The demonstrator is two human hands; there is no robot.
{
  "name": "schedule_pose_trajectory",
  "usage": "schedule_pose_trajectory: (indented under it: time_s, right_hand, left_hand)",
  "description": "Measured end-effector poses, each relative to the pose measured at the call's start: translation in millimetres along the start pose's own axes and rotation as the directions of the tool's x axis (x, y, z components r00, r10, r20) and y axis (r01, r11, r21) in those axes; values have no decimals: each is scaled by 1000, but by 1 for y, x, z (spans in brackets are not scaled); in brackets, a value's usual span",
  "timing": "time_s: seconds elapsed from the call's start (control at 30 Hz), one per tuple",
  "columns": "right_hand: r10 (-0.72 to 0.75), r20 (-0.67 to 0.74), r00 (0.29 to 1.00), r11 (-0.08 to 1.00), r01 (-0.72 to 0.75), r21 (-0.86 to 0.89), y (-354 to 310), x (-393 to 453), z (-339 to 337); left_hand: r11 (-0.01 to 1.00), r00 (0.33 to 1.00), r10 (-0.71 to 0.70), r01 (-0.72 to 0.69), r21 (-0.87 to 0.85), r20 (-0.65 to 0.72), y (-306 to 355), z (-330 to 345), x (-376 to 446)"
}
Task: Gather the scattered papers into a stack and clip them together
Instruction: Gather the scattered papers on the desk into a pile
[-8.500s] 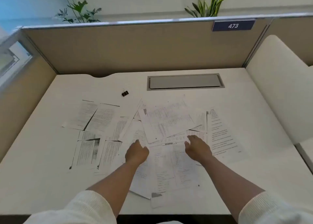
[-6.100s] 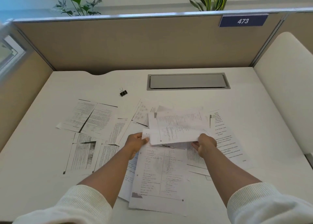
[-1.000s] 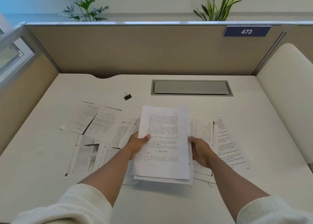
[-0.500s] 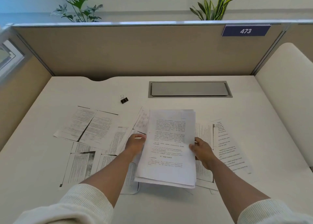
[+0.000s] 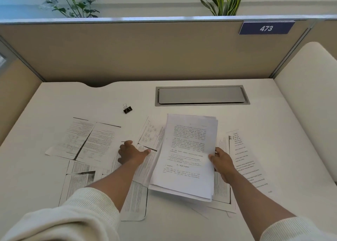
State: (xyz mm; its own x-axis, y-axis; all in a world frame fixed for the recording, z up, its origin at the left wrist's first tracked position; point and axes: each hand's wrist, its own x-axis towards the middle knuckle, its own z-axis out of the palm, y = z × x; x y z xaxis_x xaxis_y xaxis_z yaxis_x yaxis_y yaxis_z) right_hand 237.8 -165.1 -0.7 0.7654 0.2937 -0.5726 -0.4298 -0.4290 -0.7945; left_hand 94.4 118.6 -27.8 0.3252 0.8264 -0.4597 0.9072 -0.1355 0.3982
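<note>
My right hand [image 5: 223, 163] grips the right edge of a gathered stack of printed papers [image 5: 186, 155], which is lifted and tilted slightly above the desk. My left hand [image 5: 132, 152] has left the stack and rests, fingers spread, on the loose sheets to its left [image 5: 145, 166]. More scattered sheets lie flat at the left [image 5: 91, 140] and lower left [image 5: 78, 182], and others lie at the right [image 5: 244, 160] under and beside the stack. A small black binder clip [image 5: 127, 109] sits alone on the desk behind the papers.
The white desk [image 5: 273, 131] is walled by beige cubicle partitions [image 5: 145, 52] at back and left. A grey cable hatch [image 5: 201, 95] is set into the desk behind the stack. A white chair back [image 5: 310, 98] stands at the right.
My left hand let go of the stack and moved left onto the loose sheets. The stack is now held by my right hand alone and has shifted slightly right.
</note>
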Motion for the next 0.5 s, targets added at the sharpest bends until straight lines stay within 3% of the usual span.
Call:
schedule_pose_trajectory:
  time_s: [0.23,0.5]
  right_hand:
    - [5,3,1000,999,-5,49,-1,10,-2]
    - [13,-13,1000,998,-13,69,4,14,-1]
  left_hand:
    - [979,999,-26,22,202,19,3,2,8]
    - [984,994,-94,84,155,60,2,0,14]
